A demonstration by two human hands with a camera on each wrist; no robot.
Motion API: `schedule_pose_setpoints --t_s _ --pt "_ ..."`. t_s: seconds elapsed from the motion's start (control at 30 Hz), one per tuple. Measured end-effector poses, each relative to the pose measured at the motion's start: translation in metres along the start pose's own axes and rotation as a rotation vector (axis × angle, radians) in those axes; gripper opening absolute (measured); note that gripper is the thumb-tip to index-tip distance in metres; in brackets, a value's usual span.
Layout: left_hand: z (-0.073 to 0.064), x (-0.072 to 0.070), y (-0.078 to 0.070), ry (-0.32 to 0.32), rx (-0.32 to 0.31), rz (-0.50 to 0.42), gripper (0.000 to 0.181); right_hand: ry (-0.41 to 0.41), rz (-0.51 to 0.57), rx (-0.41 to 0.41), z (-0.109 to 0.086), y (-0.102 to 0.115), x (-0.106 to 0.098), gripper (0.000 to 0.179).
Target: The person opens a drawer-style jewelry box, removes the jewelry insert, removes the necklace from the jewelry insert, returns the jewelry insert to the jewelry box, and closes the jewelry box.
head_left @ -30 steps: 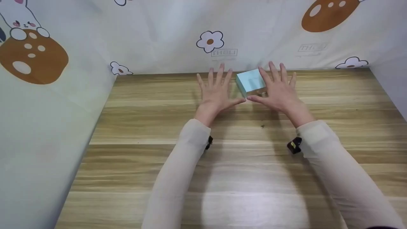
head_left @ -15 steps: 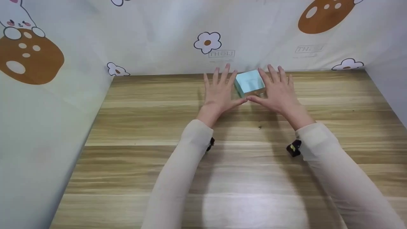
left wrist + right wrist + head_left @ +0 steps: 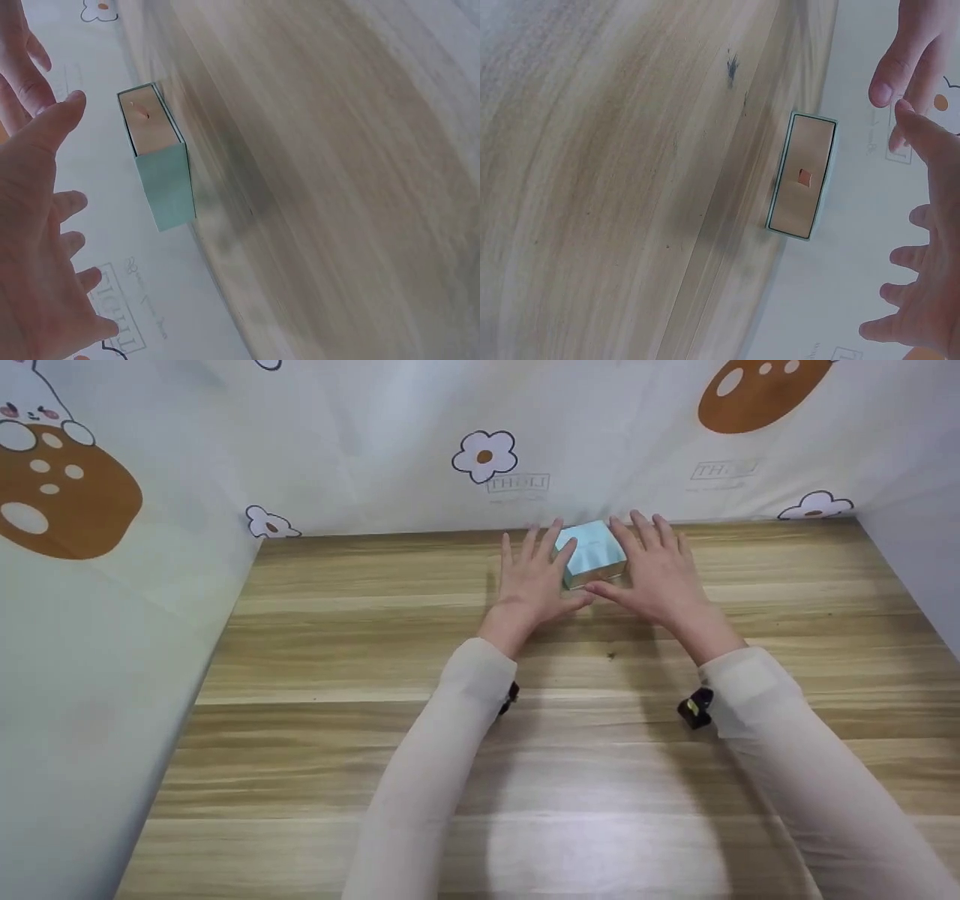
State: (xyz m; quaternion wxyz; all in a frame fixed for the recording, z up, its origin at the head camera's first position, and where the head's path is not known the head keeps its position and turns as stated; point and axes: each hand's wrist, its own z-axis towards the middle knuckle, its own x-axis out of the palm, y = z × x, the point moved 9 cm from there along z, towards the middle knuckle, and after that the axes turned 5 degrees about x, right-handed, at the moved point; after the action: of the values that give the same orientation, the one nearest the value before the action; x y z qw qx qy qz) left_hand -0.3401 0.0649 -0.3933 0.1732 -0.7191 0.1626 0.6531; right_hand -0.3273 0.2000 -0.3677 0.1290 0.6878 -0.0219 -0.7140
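Observation:
A small light-blue drawer box (image 3: 595,553) rests on the wooden table by the back wall. Its beige drawer front (image 3: 795,206), with a small reddish pull tab (image 3: 805,178), faces the person. My left hand (image 3: 529,583) is spread at the box's left side, its index finger overlapping the top in the head view. On the other side, my right hand (image 3: 661,579) has its fingers extended along the box's right edge. The two thumbs come close together in front of the box. Both wrist views show a gap between the hands and the box.
A patterned cloth wall (image 3: 375,457) rises directly behind the box, and another cloth side (image 3: 97,660) borders the table on the left. The wood-grain table (image 3: 337,750) stretches toward the person. Each wrist carries a small black device (image 3: 694,708).
My left hand has moved right toward the box, its index finger now overlapping the top. My right hand stays nearly in place. The head view has shifted slightly.

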Motion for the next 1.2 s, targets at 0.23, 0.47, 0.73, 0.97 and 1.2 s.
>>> schedule_pose_setpoints --t_s 0.23,0.47,0.73,0.97,1.2 --pt "0.002 0.012 -0.01 0.087 0.054 -0.007 0.084 0.004 0.007 0.004 -0.001 -0.002 0.002 0.09" --pt "0.001 0.022 -0.014 0.126 0.068 -0.07 0.075 0.008 0.014 -0.005 0.0 0.001 0.008 0.081" --pt "0.0 0.023 -0.016 0.135 0.062 -0.052 0.071 0.038 0.004 -0.012 -0.001 0.0 0.014 0.076" --pt "-0.002 0.022 -0.016 0.141 0.067 -0.055 0.064 0.039 -0.01 -0.016 -0.005 -0.001 0.016 0.068" --pt "-0.008 0.015 -0.016 0.094 0.086 -0.059 0.053 0.055 0.009 -0.014 -0.006 -0.001 0.023 0.064"
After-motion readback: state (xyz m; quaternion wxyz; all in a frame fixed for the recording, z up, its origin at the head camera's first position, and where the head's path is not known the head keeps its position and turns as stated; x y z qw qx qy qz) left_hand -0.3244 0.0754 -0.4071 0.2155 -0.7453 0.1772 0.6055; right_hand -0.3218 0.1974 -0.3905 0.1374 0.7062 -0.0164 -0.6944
